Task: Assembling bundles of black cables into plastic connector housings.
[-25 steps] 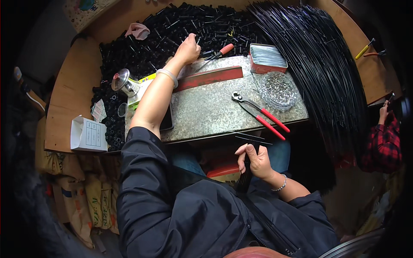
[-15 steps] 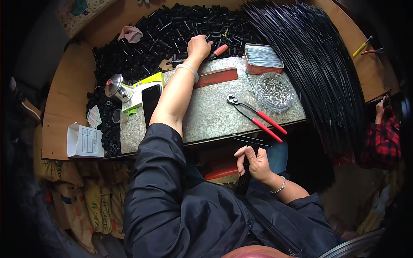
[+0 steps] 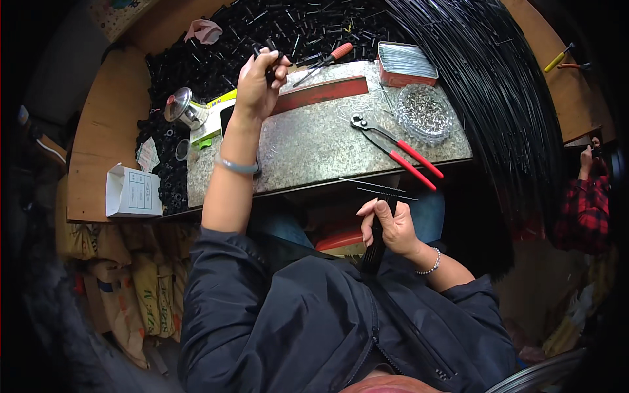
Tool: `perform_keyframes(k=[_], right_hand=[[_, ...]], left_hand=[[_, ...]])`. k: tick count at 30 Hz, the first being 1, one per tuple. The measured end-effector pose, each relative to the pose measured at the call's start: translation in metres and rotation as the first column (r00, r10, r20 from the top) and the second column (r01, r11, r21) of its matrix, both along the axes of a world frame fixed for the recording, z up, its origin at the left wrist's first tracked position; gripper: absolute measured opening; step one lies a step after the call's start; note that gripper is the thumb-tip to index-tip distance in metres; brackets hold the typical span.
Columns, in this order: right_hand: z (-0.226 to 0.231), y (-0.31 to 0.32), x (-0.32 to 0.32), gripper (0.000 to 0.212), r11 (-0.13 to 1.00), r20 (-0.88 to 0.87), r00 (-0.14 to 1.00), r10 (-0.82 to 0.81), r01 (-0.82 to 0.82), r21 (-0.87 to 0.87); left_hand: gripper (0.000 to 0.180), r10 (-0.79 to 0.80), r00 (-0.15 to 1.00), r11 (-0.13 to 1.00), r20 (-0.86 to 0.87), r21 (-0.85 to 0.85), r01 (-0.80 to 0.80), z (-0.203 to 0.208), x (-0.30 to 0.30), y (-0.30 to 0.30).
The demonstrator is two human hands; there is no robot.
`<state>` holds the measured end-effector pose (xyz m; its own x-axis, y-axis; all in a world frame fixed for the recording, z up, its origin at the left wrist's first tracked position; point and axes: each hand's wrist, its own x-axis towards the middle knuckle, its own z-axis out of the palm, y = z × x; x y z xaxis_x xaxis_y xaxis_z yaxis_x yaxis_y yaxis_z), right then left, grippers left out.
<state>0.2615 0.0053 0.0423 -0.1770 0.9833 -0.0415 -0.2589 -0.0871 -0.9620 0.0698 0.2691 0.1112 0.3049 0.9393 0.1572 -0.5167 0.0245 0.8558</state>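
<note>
Raised over the left part of the worktop, my left hand is closed on small black plastic pieces whose ends poke out above the thumb and fingers. Under it lies a long red bar. Below the table's front edge, my right hand grips a bundle of thin black rods standing up through the fist. Thin wires lie crosswise at the bundle's top. Pliers with red handles rest on the worktop beyond this hand, their jaws pointing away from me.
A heap of black plastic parts covers the back. Long black rods fill the right side. Nearby are a tin of wires, a dish of metal bits, a red-handled screwdriver and a white box. Another person's sleeve shows right.
My left hand has drawn back from the black heap toward the left, now lifted with several black pieces in it. My right hand keeps its grip on the rods. The whole view has shifted slightly.
</note>
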Motion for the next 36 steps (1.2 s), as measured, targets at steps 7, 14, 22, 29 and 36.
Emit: perform_keyframes(k=[7,14,22,29,36], right_hand=[[0.007,-0.008,-0.01,0.044,0.999,-0.005,1.0,0.023,-0.024,-0.046],[0.001,-0.019,-0.025,0.032,0.999,-0.018,1.0,-0.011,0.01,-0.034],[0.006,-0.031,-0.034,0.033,0.999,-0.058,0.998,-0.011,0.009,-0.031],[0.004,-0.035,-0.035,0.032,1.0,-0.077,0.997,-0.002,0.003,0.011],[0.004,-0.033,-0.041,0.031,1.0,-0.122,0.992,0.025,-0.027,-0.013]], left_hand=[[0.018,-0.192,0.981,0.975,0.04,-0.104,0.195,-0.022,-0.03,-0.127],[0.027,-0.208,0.973,0.972,-0.103,-0.132,0.194,-0.036,-0.028,-0.19],[0.029,-0.297,0.945,0.952,-0.135,-0.125,0.281,-0.031,-0.011,-0.215],[0.042,-0.339,0.914,0.872,0.222,-0.292,0.394,-0.039,-0.011,-0.217],[0.021,-0.338,0.922,0.849,0.191,-0.36,0.386,-0.049,-0.005,-0.215]])
